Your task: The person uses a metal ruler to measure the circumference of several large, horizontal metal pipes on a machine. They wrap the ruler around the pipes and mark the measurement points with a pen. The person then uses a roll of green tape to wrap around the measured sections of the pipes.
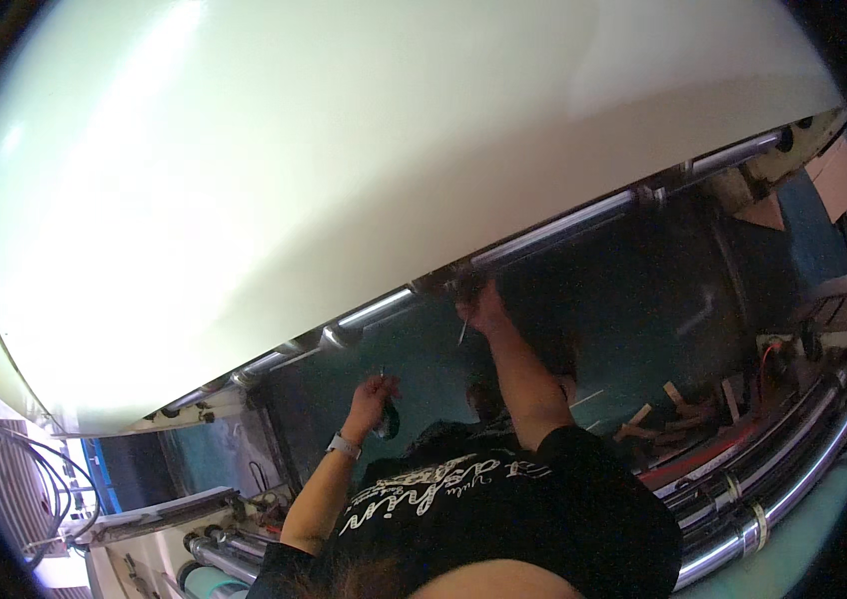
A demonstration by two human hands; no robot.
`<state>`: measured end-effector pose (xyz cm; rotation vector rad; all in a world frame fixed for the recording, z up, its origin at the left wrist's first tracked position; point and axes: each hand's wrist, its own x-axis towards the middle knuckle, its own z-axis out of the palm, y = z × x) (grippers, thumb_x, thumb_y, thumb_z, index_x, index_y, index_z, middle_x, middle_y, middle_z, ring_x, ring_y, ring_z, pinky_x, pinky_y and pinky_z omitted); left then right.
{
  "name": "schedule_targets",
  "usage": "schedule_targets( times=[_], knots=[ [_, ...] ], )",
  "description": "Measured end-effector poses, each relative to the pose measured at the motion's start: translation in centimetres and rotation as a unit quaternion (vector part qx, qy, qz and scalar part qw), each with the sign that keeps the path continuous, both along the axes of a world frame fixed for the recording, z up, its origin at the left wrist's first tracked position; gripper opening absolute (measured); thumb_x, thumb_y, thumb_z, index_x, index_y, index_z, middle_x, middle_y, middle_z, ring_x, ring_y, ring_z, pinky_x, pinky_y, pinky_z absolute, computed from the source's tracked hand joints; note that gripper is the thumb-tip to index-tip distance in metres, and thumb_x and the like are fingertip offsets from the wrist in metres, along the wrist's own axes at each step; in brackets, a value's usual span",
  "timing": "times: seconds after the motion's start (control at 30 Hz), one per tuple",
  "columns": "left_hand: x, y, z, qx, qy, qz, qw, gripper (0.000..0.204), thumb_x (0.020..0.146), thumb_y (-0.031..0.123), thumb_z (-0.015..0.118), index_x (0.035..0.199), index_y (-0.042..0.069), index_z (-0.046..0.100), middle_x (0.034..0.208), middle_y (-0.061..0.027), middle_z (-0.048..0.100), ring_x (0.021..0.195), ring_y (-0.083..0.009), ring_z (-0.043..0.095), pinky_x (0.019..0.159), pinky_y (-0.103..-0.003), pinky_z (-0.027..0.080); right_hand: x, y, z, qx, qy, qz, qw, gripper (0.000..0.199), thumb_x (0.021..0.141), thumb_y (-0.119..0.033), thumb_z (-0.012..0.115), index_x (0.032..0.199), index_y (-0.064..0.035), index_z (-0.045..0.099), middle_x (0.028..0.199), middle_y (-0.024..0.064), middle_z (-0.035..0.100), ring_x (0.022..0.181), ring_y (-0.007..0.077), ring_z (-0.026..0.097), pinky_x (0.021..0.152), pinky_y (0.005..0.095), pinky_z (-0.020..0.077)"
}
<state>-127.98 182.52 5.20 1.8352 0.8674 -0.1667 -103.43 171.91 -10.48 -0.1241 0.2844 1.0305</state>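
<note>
My right hand [486, 309] reaches up to the chrome rod [553, 228] under the edge of a large white curved surface [344, 150]. Its fingers are closed around a thin pale stick-like tool [462, 332], whose end points downward; dark shadow hides the fingertips and what they touch. Lower and to the left, my left hand [369, 401] is closed, with a watch-like band [344, 445] on its wrist. A small dark rounded object [387, 421] hangs against the palm, its kind too dim to make out. This hand is apart from the rod.
Chrome rollers [733, 534] run along the lower right, and more rollers [224, 559] are at the lower left. Wooden strips [683, 401] lie near the right rollers. Black cables [69, 469] loop at the left edge. Cardboard [835, 180] stands at the far right.
</note>
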Motion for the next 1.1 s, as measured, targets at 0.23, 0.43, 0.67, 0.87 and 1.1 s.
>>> schedule_targets(
  times=[0.23, 0.43, 0.67, 0.87, 1.1],
  knots=[
    [-0.7, 1.7, -0.1, -0.004, 0.006, -0.012, 1.0, 0.027, 0.091, 0.023, 0.043, 0.095, 0.002, 0.059, 0.076, -0.0071, 0.061, 0.068, -0.0144, 0.055, 0.064, -0.028, 0.043, -1.7, 1.8, -1.2, -0.118, 0.001, -0.04, 0.992, 0.055, 0.081, -0.064, 0.032, 0.09, -0.0156, 0.057, 0.071, 0.0012, 0.057, 0.05, 0.0164, 0.052, 0.035, 0.0246, 0.0354],
    [-1.4, 2.4, 0.1, 0.01, -0.027, -0.012, 1.0, 0.029, 0.091, 0.025, 0.043, 0.091, 0.0, 0.058, 0.073, -0.0046, 0.059, 0.064, -0.014, 0.053, 0.062, -0.027, 0.042, -1.7, 1.6, -1.8, -0.06, -0.068, 0.015, 0.996, 0.055, 0.081, -0.064, 0.031, 0.089, -0.0148, 0.056, 0.068, 0.0022, 0.055, 0.046, 0.0131, 0.046, 0.035, 0.0236, 0.0326],
    [-1.7, 2.9, 4.2, -0.095, -0.054, 0.035, 0.993, 0.032, 0.091, 0.03, 0.043, 0.092, 0.004, 0.061, 0.075, -0.0039, 0.057, 0.065, -0.012, 0.052, 0.06, -0.025, 0.041, -9.8, 0.8, -1.3, -0.32, -0.138, 0.033, 0.937, 0.038, 0.088, -0.044, 0.039, 0.092, -0.011, 0.057, 0.075, 0.0061, 0.056, 0.048, 0.0114, 0.045, 0.037, 0.0244, 0.029],
    [-4.3, 4.5, 1.9, -0.014, -0.141, -0.02, 0.99, 0.033, 0.091, 0.03, 0.041, 0.102, 0.006, 0.061, 0.086, -0.0094, 0.059, 0.081, -0.0183, 0.055, 0.073, -0.03, 0.042, -18.6, 3.2, 6.8, -0.396, -0.719, 0.054, 0.569, 0.035, 0.092, -0.029, 0.037, 0.102, -0.0008, 0.055, 0.084, 0.0054, 0.058, 0.072, 0.0164, 0.054, 0.063, 0.0274, 0.0422],
    [-4.5, 6.8, 0.8, 0.121, -0.108, -0.232, 0.959, 0.044, 0.091, 0.032, 0.038, 0.129, 0.009, 0.036, 0.124, -0.0146, 0.047, 0.116, -0.0329, 0.041, 0.103, -0.034, 0.024, -21.4, 4.0, 12.6, -0.329, -0.562, 0.165, 0.741, 0.022, 0.087, -0.022, 0.047, 0.098, -0.0051, 0.054, 0.076, 0.0003, 0.05, 0.061, 0.0111, 0.046, 0.053, 0.0249, 0.0383]
  ],
)
